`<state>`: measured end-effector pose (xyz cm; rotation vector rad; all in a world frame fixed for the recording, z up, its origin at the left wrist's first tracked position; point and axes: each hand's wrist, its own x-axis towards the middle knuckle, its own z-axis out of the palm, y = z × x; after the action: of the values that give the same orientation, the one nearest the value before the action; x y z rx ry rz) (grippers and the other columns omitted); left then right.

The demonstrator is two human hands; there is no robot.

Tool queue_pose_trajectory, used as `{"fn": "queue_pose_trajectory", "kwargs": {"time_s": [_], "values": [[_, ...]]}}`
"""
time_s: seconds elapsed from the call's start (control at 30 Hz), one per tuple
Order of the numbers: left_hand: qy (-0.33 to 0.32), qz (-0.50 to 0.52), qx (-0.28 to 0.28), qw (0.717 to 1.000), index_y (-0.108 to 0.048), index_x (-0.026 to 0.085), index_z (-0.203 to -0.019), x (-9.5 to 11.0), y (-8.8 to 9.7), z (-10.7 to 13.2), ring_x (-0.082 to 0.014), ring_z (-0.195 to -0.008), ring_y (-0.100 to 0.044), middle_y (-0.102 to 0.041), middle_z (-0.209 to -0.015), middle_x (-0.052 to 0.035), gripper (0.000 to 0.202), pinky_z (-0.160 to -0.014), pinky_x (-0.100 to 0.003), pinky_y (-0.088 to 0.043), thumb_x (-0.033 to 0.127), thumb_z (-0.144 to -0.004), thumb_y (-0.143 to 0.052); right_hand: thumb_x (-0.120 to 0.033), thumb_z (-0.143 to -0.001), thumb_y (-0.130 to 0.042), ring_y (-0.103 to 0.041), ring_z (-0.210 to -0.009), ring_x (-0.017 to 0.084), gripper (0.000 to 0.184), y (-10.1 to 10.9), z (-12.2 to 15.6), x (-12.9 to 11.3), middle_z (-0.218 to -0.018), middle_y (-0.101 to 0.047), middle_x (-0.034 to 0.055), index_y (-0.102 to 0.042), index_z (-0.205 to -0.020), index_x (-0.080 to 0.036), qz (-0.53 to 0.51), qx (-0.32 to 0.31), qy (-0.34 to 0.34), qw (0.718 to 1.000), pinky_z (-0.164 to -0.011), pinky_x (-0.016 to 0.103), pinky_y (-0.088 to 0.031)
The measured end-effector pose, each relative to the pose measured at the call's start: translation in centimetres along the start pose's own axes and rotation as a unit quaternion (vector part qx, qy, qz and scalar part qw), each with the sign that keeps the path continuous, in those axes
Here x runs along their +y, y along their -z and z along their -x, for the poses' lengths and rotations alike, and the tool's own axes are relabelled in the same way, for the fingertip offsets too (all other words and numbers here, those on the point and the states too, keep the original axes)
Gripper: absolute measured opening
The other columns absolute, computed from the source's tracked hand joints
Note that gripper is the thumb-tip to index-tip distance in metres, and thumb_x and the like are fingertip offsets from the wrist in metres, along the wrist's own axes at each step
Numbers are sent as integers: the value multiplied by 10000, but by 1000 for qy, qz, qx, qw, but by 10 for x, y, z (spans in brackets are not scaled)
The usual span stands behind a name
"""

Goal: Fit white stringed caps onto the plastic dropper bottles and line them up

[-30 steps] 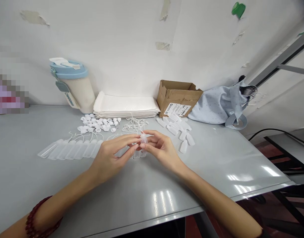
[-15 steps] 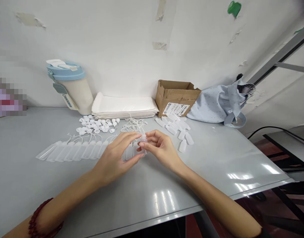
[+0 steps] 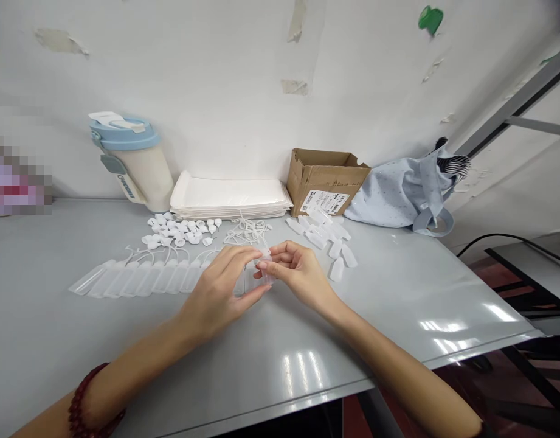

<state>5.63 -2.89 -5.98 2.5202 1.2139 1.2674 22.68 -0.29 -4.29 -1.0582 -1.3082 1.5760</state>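
Note:
A small translucent plastic piece (image 3: 267, 277), bottle-like in shape, stands upright between my hands, a thin white cord at its top. My right hand (image 3: 302, 272) pinches it between thumb and fingers. My left hand (image 3: 220, 286) spans it, index fingertip near its top and thumb near its bottom. Behind and left of my left hand lies a row of similar translucent pieces (image 3: 145, 278) with cords, partly hidden by that hand. Loose white cords (image 3: 247, 231) lie tangled just beyond my fingers. More translucent pieces (image 3: 338, 269) without visible cords lie scattered to the right.
Several small white caps (image 3: 179, 232) are heaped at the back left. Along the wall stand a blue-lidded tumbler (image 3: 140, 167), a stack of white envelope-like sheets (image 3: 234, 198), a cardboard box (image 3: 328, 182) and a light-blue cloth bag (image 3: 389, 194). The grey table's front edge (image 3: 307, 398) is near me.
My left hand has moved slightly right, its thumb closer in at the bottom of the translucent piece. My right hand stays on it, almost unmoved. The view has shifted a little.

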Motion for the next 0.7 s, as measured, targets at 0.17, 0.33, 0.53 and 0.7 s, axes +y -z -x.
{"fn": "queue_pose_trajectory", "kwargs": {"time_s": [0.17,0.33,0.53,0.7], "values": [[19,13,-34,999,-520,208,-1120,1,-3,-8,-252,-1020,-583,-634,-1064,-90,309,-860,-408,-504,257,-835,-627,-404,-732,-723,-637,-717,160,277,12,-3,-8,-775,-674,41,-636,-808,-152,140,4,27,990,-653,294,-491],[51,27,-92,994,-526,196,-1071,-5,-11,-16,-274,-1037,-536,-613,-1040,-92,326,-869,-442,-482,286,-785,-653,-301,-811,-624,-578,-691,143,160,21,-5,-16,-759,-659,29,-677,-790,-152,296,-9,39,954,-632,276,-437],[96,17,-161,982,-534,170,-1016,-5,-15,-23,-284,-1050,-482,-606,-1023,-92,326,-850,-437,-471,307,-749,-663,-221,-861,-509,-502,-579,113,215,23,-8,-14,-626,-596,2,-656,-728,-138,379,-18,22,925,-561,250,-353],[99,-16,-193,976,-546,150,-981,-6,-16,-23,-287,-1035,-473,-608,-1004,-96,304,-863,-434,-455,282,-732,-659,-171,-867,-469,-450,-528,97,263,24,-13,-4,-566,-559,-9,-566,-624,-150,421,-38,28,906,-550,248,-310]]}}
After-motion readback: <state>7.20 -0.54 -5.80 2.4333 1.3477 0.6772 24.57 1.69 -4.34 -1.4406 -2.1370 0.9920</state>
